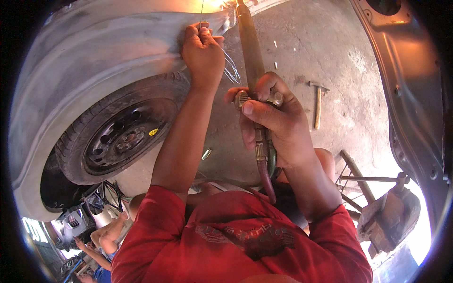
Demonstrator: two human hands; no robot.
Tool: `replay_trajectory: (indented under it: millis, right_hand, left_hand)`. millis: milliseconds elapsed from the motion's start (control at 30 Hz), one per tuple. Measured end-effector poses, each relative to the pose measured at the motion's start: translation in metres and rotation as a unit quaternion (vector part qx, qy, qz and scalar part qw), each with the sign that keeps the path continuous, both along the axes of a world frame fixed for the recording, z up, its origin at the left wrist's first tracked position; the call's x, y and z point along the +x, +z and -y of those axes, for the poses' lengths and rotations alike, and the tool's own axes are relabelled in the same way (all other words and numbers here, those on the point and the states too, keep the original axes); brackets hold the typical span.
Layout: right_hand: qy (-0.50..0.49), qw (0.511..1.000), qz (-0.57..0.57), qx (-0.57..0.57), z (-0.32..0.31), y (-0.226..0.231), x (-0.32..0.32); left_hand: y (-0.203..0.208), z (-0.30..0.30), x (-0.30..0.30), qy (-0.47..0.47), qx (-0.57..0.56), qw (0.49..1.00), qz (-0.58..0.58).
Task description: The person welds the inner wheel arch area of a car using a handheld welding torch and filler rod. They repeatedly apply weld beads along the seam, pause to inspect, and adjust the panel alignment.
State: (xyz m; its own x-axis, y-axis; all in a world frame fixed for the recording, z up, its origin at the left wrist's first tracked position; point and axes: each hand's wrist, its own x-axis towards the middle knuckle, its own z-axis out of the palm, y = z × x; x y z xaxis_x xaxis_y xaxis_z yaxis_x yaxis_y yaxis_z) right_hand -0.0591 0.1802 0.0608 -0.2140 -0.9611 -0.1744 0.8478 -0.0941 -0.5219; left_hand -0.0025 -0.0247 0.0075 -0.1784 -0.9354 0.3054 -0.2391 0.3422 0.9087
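Observation:
My right hand (276, 115) is wrapped round the handle of a brass gas welding torch (250, 47), with the thumb by one of its two valve knobs (241, 99). A red hose (265, 181) and a green hose (272, 158) run down from the torch's lower end. Its upper end points at the edge of a bare grey car body panel (132, 35), where a bright orange-white glow shows at the picture's top. My left hand (204, 52) pinches a thin metal wire (202, 12) beside that glow. The torch tip is hardly visible.
A car wheel (127, 132) stands under the panel at left. A hammer (318, 104) lies on the concrete floor (349, 113). Loops of wire (231, 68) hang past my left wrist. At right are a metal door frame (410, 70) and a metal stand (361, 181). Another person's leg (111, 233) shows at lower left.

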Motion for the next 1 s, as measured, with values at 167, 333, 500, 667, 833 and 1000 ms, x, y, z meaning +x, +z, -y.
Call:
replay_trajectory:
  millis: [167, 333, 500, 667, 833, 1000]
  right_hand:
    - [-0.004, 0.999, 0.016, -0.029, 0.008, -0.005, 0.001]
    - [-0.008, 0.999, 0.015, -0.037, 0.013, -0.007, 0.001]
    - [0.023, 0.998, 0.030, -0.059, 0.016, -0.014, -0.003]
    - [0.019, 0.998, 0.015, -0.054, 0.017, -0.014, -0.003]
    - [0.023, 0.998, 0.011, -0.050, 0.019, -0.013, -0.003]
    - [-0.009, 0.999, 0.017, -0.048, 0.018, -0.012, 0.000]
  left_hand:
    - [-0.004, 0.008, -0.001, 0.007, 0.011, 1.000, -0.010]
    - [-0.006, 0.008, -0.002, -0.002, 0.001, 1.000, -0.009]
    - [-0.004, 0.007, -0.001, 0.000, -0.007, 1.000, -0.005]
    - [-0.003, 0.005, -0.002, 0.004, -0.018, 1.000, 0.005]
    - [-0.007, 0.009, 0.000, 0.008, -0.029, 1.000, 0.009]
    - [-0.005, 0.007, -0.003, 0.005, -0.020, 1.000, -0.001]
